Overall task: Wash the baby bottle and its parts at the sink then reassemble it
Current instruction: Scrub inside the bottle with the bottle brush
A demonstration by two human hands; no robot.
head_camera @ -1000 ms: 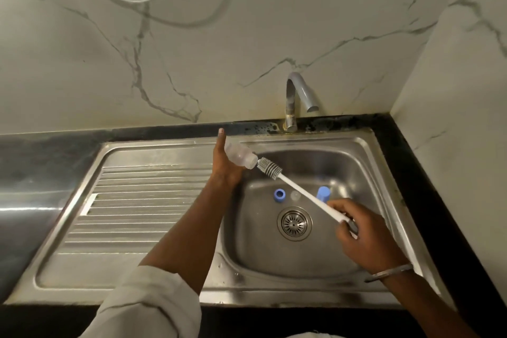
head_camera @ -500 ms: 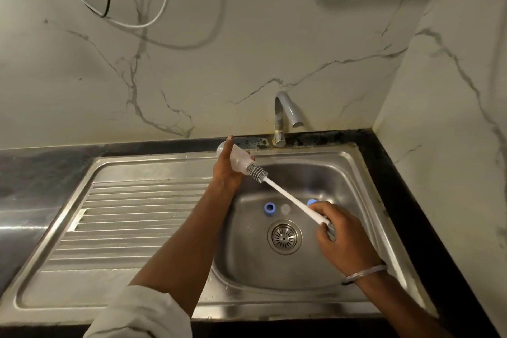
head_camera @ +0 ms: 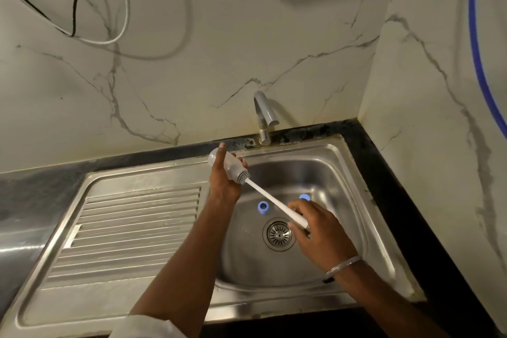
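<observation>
Left hand [head_camera: 222, 185] is wrapped around the clear baby bottle [head_camera: 231, 167], index finger lying straight along it, holding it tilted over the back-left corner of the sink [head_camera: 346, 202]. Right hand [head_camera: 321, 234] is curled round the end of the white bottle brush [head_camera: 267, 199], and the bristle head sits right in the bottle's mouth. Down in the basin there's a blue ring [head_camera: 263, 207] near the drain [head_camera: 278, 234], plus another blue part [head_camera: 304, 197] peeking out behind the right hand. Tap [head_camera: 264, 118] is at the back, ribbed drainboard [head_camera: 131, 230] on the left.
</observation>
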